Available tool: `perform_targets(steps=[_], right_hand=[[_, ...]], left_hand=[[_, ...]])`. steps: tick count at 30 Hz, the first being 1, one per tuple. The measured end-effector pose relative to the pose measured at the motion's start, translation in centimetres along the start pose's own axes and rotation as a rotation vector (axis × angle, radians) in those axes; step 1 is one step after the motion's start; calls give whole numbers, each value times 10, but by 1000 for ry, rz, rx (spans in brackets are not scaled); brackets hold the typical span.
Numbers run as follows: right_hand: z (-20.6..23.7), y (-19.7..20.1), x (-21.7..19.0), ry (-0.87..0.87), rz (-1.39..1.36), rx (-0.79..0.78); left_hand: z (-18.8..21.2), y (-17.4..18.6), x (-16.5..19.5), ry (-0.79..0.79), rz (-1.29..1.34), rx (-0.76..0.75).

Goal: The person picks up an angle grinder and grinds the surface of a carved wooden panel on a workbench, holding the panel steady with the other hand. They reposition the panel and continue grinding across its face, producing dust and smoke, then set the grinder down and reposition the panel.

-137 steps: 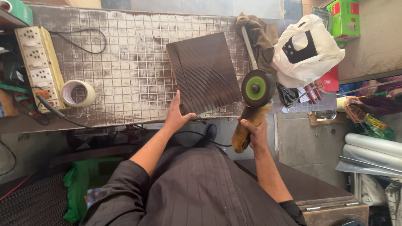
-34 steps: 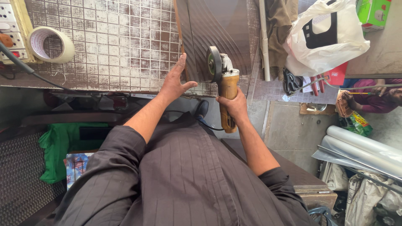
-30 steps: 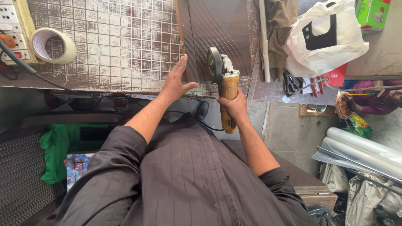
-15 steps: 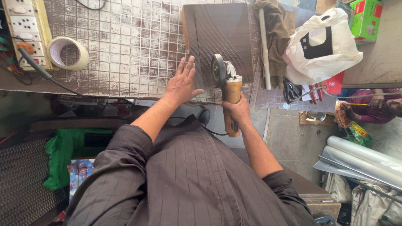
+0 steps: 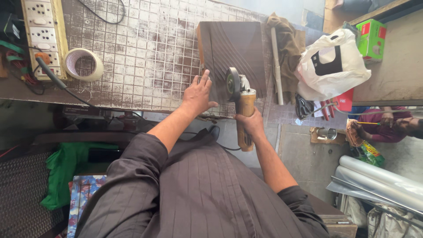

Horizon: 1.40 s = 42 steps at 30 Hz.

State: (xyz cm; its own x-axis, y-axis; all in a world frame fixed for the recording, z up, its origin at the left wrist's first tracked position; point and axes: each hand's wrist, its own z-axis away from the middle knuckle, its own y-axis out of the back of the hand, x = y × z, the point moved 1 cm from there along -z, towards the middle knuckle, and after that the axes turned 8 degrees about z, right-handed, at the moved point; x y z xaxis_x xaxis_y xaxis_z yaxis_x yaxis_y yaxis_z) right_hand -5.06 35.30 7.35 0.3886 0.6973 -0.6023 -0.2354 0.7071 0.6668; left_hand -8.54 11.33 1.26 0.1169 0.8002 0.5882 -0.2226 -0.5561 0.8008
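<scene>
the dark grooved wooden panel (image 5: 233,55) lies flat on the dusty gridded workbench (image 5: 145,57), near its front edge and right of its middle, one orange-brown edge showing along its left side. i have the angle grinder (image 5: 239,103) at the panel's near edge, its disc upright and turned edge-on to the wood, seemingly at the surface, though i cannot tell whether it truly touches.

to do this step well, i judge the panel must stay pinned so it cannot skate on the dust, and the disc should meet the wood lightly and evenly, with the holding fingers well clear of its rim. the gap between thumb and disc looks narrow, so that is where i would be careful.

my left hand (image 5: 198,93) lies palm down on the panel's near left corner, fingers spread and flat, pressing, not gripping; the forearm runs straight in from my body. my right hand (image 5: 250,124) is clenched round the grinder's tan handle, wrist low at the bench edge, elbow tucked back toward my side.

further out, a roll of tape (image 5: 83,64) sits just beside a power strip (image 5: 42,37) at the bench's left end. a brown cloth (image 5: 288,44) lies beside the panel's right edge, and a white plastic bag (image 5: 330,66) beyond it.
</scene>
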Motion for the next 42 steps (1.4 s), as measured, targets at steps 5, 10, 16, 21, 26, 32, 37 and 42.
perform_targets(steps=[5,10,16,21,26,32,37,42], right_hand=[[-2,-1,-2,30,-2,-5],[-3,0,-4,-3,41,5],[-4,3,-7,-19,72,13],[-3,3,-10,9,69,4],[-4,3,-12,-56,79,-6],[-8,1,-8,-14,96,10],[-10,1,-10,-10,103,7],[-8,2,-10,-8,108,2]], left_hand=[[1,2,1,43,7,-35],[2,5,1,65,17,-48],[2,6,2,89,38,-66],[3,8,3,103,48,-88],[2,9,3,112,49,-104],[3,7,1,113,54,-95],[2,6,0,122,53,-97],[3,4,-1,116,55,-85]])
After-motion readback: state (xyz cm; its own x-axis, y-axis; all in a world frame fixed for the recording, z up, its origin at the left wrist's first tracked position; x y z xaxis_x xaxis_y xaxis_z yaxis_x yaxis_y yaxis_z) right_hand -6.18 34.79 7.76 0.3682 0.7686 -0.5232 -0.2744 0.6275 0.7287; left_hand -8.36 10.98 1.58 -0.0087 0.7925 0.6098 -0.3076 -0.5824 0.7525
